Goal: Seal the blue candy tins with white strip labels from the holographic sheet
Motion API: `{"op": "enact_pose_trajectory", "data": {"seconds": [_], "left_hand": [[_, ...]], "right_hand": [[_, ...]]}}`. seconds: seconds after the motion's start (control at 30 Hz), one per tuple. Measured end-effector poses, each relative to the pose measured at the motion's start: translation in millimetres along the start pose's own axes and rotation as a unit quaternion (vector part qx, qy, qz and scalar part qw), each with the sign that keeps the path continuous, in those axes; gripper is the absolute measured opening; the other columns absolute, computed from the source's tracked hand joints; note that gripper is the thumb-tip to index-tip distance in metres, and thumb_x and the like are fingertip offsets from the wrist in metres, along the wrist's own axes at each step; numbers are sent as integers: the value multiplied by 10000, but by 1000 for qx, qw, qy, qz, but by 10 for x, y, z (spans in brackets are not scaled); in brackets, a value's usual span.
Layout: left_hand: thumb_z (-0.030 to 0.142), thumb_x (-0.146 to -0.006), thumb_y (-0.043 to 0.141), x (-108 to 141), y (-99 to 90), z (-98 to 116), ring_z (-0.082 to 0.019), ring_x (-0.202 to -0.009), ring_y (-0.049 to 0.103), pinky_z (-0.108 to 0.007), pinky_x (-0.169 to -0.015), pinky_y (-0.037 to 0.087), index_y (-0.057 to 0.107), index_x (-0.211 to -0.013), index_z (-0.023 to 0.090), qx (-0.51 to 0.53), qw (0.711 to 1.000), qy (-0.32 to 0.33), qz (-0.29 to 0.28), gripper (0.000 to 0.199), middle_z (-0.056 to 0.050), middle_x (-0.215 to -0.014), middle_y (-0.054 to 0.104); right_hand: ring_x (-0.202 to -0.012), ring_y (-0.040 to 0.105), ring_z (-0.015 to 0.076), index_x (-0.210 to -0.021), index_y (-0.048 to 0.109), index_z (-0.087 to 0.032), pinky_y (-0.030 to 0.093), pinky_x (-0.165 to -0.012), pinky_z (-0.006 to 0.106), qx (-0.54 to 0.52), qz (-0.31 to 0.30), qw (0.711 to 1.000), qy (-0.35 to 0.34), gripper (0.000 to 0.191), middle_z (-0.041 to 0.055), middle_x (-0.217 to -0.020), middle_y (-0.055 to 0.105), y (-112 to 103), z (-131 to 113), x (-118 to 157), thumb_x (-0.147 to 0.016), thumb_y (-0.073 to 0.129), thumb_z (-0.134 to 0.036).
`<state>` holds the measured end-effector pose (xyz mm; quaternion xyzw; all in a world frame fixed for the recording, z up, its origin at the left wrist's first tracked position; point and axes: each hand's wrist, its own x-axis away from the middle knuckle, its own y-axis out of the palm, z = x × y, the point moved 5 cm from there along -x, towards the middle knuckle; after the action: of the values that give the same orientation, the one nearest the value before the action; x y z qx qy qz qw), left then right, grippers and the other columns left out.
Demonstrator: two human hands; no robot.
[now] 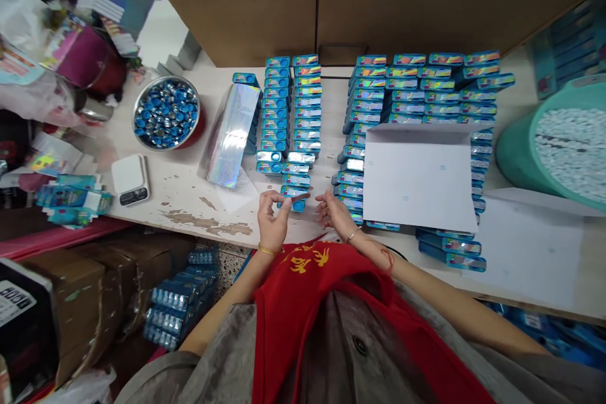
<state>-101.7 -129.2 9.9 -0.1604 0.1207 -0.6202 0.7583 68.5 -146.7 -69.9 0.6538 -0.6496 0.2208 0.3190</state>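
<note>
While the left hand (pixel 273 221) holds thumb and forefinger close, grip unclear, at the nearest blue box (pixel 298 206), the right hand (pixel 335 213) lies open beside it, fingers loosely curled; the carton (pixel 426 22) behind reads “汕头市”.

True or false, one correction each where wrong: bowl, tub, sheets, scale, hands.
1. The bowl of blue caps is left of the foil sheet. True.
2. The green tub is empty. False: it holds many white pieces.
3. The white sheet on the boxes hides some of them. True.
4. The scale stands next to the green tub. False: it is across the table, near the bowl.
5. The left hand and right hand are both in the bowl. False: both are at the table's front edge.
</note>
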Motion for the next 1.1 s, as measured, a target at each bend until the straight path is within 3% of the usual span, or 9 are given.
{"op": "enact_pose_trajectory", "data": {"seconds": [0.13, 0.27, 0.43, 0.6, 0.9, 0.97, 1.1], "left_hand": [[311, -725, 655, 115, 56, -291, -144, -804, 529, -279, -802, 429, 569, -714, 169, 88, 985, -148, -29, 166, -6, -769, 546], [259, -665, 673, 135, 81, -551, -130, -741, 519, -280, -789, 427, 580, -661, 165, 74, 974, -213, -16, 132, 14, -710, 544], [210, -697, 661, 49, 66, -556, -162, -842, 535, -322, -874, 411, 595, -640, 179, -73, 988, -135, 6, 92, -10, -802, 554], [210, -746, 651, 22, 102, -577, -216, -974, 523, -381, -910, 371, 610, -685, 185, -215, 971, -101, -11, 78, -38, -913, 570], [262, -778, 632, 51, 133, -634, -258, -1013, 504, -408, -869, 369, 596, -783, 189, -303, 950, -78, -20, 82, -70, -994, 537], [300, -749, 666, 45, 106, -692, -262, -1036, 501, -424, -889, 374, 570, -927, 187, -291, 952, -96, 1, 232, -75, -1045, 527], [380, -632, 770, 33, 54, -981, -267, -1100, 507, -435, -922, 402, 384, -1286, 174, -207, 958, -197, 21, 787, -123, -1195, 482]], "right_hand": [[-520, 552, 112, -837, 570, -190, 406, -383, 197, -29, -79, 996, -6, 557, 7, -685, 602, 84, -24, 142, -664, 601, -719], [-434, 488, 76, -675, 508, -190, 361, -362, 172, 6, -65, 997, -45, 503, -34, -557, 557, 144, -1, 107, -591, 688, -652], [-421, 497, 88, -708, 513, -193, 356, -348, 176, 109, -16, 994, -23, 271, -40, -528, 543, 157, 70, -16, -770, 585, -446], [-397, 493, 97, -700, 509, -188, 363, -348, 188, 154, 6, 988, 8, 138, -40, -505, 530, 194, 119, -142, -823, 510, -249], [-394, 471, 84, -757, 545, -168, 375, -361, 179, 195, 3, 980, 35, 139, -42, -511, 523, 243, 148, -204, -867, 478, -219], [-399, 479, 89, -888, 573, -152, 389, -361, 185, 202, 0, 979, 41, 133, -41, -535, 534, 242, 135, -194, -881, 465, -230], [-406, 492, 96, -1145, 543, -138, 395, -364, 184, 229, -24, 972, 52, 280, -34, -556, 557, 302, 137, -153, -904, 428, -222]]}}
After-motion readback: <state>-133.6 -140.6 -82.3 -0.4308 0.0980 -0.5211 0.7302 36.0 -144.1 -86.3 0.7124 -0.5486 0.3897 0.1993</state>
